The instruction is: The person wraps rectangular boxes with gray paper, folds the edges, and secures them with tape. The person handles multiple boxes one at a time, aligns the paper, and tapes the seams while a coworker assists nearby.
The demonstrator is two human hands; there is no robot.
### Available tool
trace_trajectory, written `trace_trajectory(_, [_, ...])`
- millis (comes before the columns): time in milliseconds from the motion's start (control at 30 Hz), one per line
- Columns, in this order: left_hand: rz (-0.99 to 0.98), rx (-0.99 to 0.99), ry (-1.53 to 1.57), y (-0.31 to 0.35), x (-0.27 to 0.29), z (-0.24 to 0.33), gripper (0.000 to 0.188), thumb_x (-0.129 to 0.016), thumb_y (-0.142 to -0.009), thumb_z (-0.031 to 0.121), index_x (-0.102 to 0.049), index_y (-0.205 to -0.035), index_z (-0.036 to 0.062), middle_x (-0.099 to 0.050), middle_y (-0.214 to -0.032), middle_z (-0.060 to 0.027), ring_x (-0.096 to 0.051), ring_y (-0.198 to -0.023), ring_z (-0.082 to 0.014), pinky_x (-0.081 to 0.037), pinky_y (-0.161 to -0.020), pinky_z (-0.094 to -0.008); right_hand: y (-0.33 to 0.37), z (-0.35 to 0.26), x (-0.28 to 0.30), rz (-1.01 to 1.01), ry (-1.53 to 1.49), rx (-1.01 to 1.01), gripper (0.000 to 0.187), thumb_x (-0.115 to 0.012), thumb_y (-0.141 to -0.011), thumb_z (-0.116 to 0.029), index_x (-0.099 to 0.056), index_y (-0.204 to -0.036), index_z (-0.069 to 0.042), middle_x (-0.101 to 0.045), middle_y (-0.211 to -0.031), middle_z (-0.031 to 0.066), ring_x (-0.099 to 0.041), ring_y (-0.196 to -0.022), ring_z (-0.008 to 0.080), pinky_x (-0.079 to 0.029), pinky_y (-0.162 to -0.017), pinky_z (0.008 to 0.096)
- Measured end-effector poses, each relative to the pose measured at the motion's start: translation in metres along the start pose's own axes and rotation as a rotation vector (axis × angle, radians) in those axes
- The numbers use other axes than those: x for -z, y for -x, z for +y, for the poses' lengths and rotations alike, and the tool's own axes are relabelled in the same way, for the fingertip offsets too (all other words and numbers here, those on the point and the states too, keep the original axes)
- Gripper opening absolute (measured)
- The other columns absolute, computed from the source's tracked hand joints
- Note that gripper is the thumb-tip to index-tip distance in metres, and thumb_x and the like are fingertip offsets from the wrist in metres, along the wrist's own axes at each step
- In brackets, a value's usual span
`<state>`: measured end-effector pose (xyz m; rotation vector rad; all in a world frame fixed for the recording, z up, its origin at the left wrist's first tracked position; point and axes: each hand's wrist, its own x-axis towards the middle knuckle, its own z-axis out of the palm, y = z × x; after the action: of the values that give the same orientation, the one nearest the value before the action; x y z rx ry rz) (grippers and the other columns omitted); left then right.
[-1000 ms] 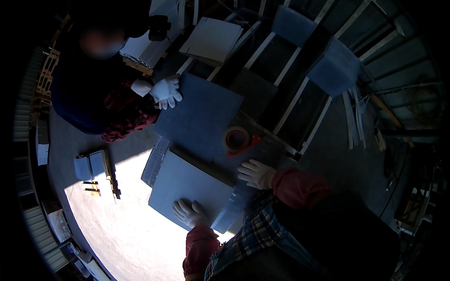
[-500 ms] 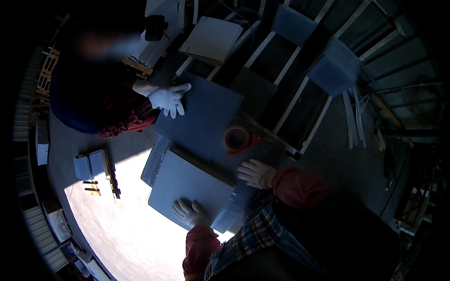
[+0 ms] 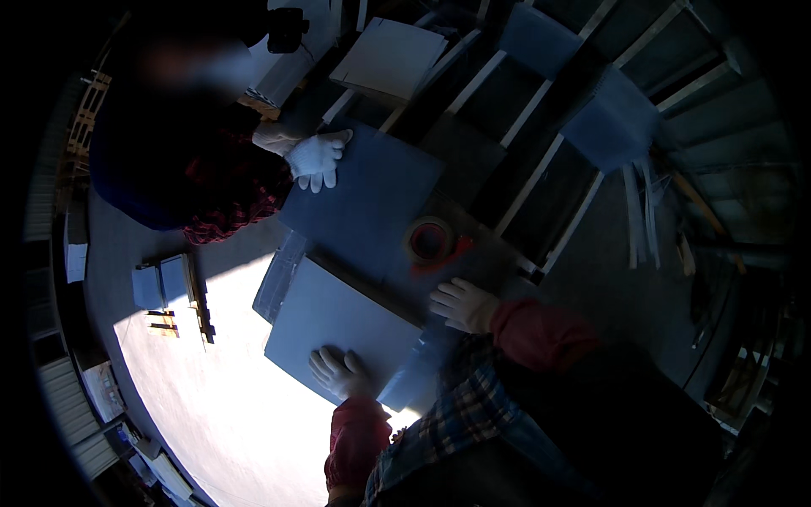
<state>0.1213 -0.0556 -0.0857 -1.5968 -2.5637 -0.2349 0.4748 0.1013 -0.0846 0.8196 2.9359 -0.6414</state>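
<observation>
My left hand (image 3: 338, 373), in a pale glove, lies with its fingers apart on a stack of flat grey-blue boards (image 3: 325, 317). Beside the stack, my gloved right hand (image 3: 463, 304) rests on the dark tabletop (image 3: 498, 269), fingers stretched out and holding nothing. Just beyond that hand is a tape dispenser (image 3: 431, 241) with a red body and a large roll. A wide blue-grey sheet (image 3: 367, 186) lies past the stack. At its far left corner rest the white-gloved hands (image 3: 314, 160) of a co-worker.
The co-worker (image 3: 169, 152) stands at the far left. Behind the table, pale rails (image 3: 532, 114) carry stacks of boards, among them a white stack (image 3: 390, 59) and a blue-grey stack (image 3: 611, 118). A small stack on a pallet (image 3: 173, 291) stands on the floor at left.
The view has shifted slightly. The co-worker's gloved fingers have drawn closer together at the sheet's corner. My own hands stay in nearly the same places.
</observation>
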Motion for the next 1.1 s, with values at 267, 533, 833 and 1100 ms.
trace_trajectory(267, [0.068, -0.005, 0.026, -0.008, 0.012, 0.013, 0.064, -0.059, -0.096, 0.044, -0.051, -0.144, 0.0018, -0.051, -0.148, -0.0284, -0.048, -0.134, -0.0528, -0.039, -0.112, -0.0649, -0.004, 0.000, -0.007, -0.027, 0.014, -0.001, 0.055, -0.060, -0.101, -0.042, -0.051, -0.149, -0.015, -0.047, -0.156, 0.0101, -0.040, -0.146, 0.0314, -0.029, -0.122, 0.0512])
trace_trajectory(533, [0.015, 0.025, 0.052, -0.007, 0.015, 0.011, 0.065, -0.063, -0.096, 0.043, -0.050, -0.146, 0.0029, -0.047, -0.153, -0.0271, -0.042, -0.140, -0.0512, -0.035, -0.116, -0.0632, -0.003, -0.002, -0.004, 0.082, 0.000, 0.014, 0.052, -0.066, -0.097, -0.040, -0.057, -0.141, -0.014, -0.053, -0.150, 0.0104, -0.044, -0.141, 0.0321, -0.032, -0.119, 0.0508])
trace_trajectory(833, [-0.029, 0.059, 0.053, -0.007, 0.015, 0.010, 0.067, -0.065, -0.096, 0.043, -0.050, -0.147, 0.0035, -0.046, -0.154, -0.0253, -0.039, -0.144, -0.0494, -0.031, -0.120, -0.0618, -0.005, 0.001, -0.006, 0.076, 0.009, 0.033, 0.053, -0.064, -0.098, -0.041, -0.057, -0.143, -0.014, -0.054, -0.150, 0.0112, -0.045, -0.141, 0.0327, -0.032, -0.119, 0.0523])
trace_trajectory(1100, [-0.040, 0.055, 0.041, -0.010, 0.020, 0.013, 0.069, -0.067, -0.094, 0.040, -0.048, -0.148, 0.0022, -0.045, -0.155, -0.0246, -0.038, -0.147, -0.0471, -0.028, -0.122, -0.0608, -0.003, 0.001, -0.008, 0.018, 0.040, 0.030, 0.054, -0.059, -0.101, -0.044, -0.057, -0.146, -0.014, -0.052, -0.153, 0.0129, -0.044, -0.142, 0.0343, -0.031, -0.120, 0.0539])
